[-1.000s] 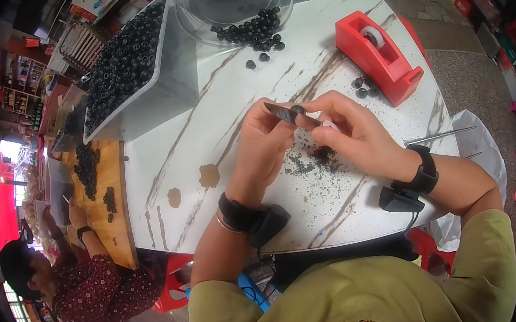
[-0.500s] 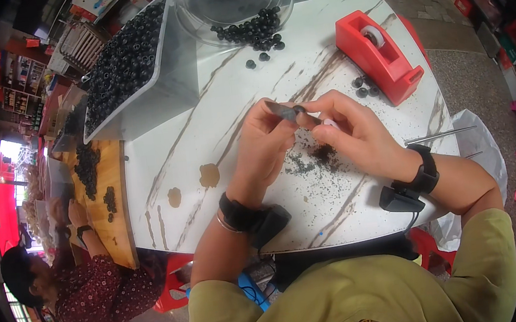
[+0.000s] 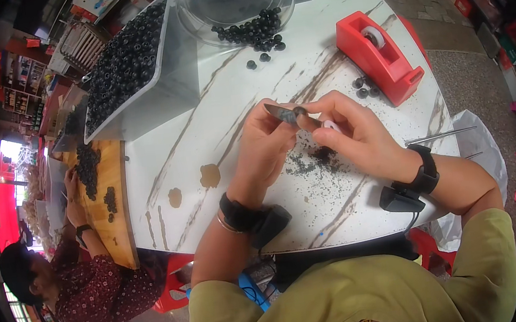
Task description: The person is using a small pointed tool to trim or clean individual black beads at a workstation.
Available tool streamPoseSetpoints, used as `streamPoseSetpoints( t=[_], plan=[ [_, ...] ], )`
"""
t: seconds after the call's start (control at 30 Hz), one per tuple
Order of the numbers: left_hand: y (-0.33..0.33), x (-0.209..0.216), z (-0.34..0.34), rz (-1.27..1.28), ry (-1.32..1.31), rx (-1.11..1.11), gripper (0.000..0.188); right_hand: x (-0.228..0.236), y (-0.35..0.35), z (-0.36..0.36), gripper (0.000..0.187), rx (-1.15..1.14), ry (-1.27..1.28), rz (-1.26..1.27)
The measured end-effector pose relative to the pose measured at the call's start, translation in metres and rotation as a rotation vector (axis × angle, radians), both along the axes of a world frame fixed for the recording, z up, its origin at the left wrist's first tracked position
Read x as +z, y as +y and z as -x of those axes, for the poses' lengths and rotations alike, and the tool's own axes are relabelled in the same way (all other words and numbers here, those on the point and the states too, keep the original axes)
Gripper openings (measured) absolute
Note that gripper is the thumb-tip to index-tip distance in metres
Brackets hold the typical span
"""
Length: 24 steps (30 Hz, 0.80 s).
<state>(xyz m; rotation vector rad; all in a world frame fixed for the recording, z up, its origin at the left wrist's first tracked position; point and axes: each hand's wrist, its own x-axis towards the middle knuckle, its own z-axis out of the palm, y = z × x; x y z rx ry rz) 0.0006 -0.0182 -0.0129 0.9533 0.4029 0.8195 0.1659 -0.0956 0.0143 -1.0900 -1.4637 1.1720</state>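
Over the middle of the table, my two hands are close together. My right hand is closed around a small knife, whose grey blade points up and left across my left fingers. A pale bit of what looks like its handle shows at my right palm. My left hand is closed, its fingertips pinching a small round black bead against the blade. Part of the bead is hidden by my fingers. Dark shavings lie scattered on the white marbled table below.
A large clear bin full of black beads stands at the far left. Beside it, a round clear lid has beads next to it. A red tape dispenser sits at the right. A co-worker's hand is at a wooden board.
The knife blade has turned slightly in my hands, which stay in nearly the same place. At the left, the co-worker's hands have shifted, one now reaching beside the beads on the board.
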Motion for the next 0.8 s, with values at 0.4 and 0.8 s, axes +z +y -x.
streamPoseSetpoints(
  t=[0.4, 0.8],
  plan=[
    [-0.005, 0.009, -0.009, 0.051, 0.088, 0.017, 0.011, -0.009, 0.005, 0.001, 0.021, -0.013, 0.127, -0.018],
    [0.065, 0.003, 0.008, 0.433, -0.161, 0.132, 0.014, -0.004, 0.009, -0.004, 0.024, -0.083, 0.3, 0.079]
  ],
)
